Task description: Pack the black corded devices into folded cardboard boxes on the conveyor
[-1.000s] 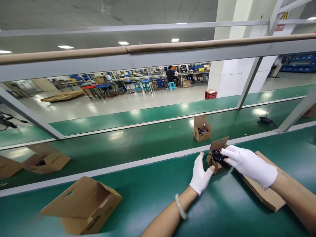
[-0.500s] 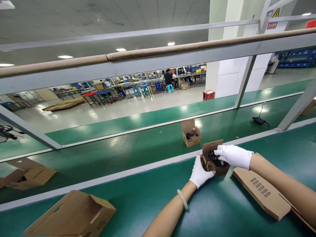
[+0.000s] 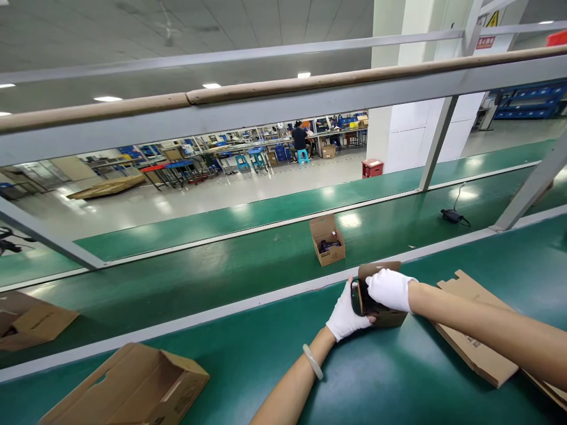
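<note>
My left hand point(image 3: 348, 313), in a white glove, grips the left side of a small open cardboard box point(image 3: 390, 317) on the near green surface. A black looped cable point(image 3: 355, 298) shows beside its fingers at the box's left edge. My right hand point(image 3: 390, 289), also gloved, reaches into the box from the right with its fingers bent down. Those fingertips are hidden in the box, so what they hold cannot be made out. Dark contents show faintly inside.
An open box point(image 3: 330, 248) with a black item stands on the farther belt. Flat cardboard point(image 3: 478, 354) lies at the right, an open box point(image 3: 146, 383) at lower left, another box point(image 3: 39, 321) at far left. A black adapter point(image 3: 452, 216) lies beyond. Metal posts point(image 3: 436, 147) rise ahead.
My right hand has moved left and deeper into the box, covering the black item seen before. My left hand has shifted slightly left. The boxes on the farther belt have moved left.
</note>
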Demonstrator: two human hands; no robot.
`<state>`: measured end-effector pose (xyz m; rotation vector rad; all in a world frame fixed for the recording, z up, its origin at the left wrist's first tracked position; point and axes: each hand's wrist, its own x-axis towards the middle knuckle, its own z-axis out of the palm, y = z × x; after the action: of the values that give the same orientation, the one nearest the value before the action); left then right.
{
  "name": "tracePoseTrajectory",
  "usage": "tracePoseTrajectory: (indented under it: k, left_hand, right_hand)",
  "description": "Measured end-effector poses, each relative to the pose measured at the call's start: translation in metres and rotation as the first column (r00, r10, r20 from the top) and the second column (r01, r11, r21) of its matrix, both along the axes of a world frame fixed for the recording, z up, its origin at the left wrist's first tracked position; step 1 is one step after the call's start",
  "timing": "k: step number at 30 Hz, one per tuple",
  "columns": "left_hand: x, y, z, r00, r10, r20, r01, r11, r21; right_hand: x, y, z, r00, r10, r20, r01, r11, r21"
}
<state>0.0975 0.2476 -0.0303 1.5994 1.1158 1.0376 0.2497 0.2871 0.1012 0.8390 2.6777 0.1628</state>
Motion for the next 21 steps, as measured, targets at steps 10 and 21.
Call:
tracePoseTrajectory:
  k: [10,21]
  left_hand:
    - [-0.011,-0.012,0.002,0.93,0.28,-0.236,-0.136,0.862,0.488]
    - [-0.006,-0.009,0.045,0.642,0.236,-0.73,0.328,0.775,0.54]
  right_hand:
    - [0.018,0.006,-0.027,0.989,-0.017,-0.147,-0.002,0.991,-0.134]
    - [0.025,0.014,-0.034,0.975,-0.137,-0.175,0.101,0.974,-0.202]
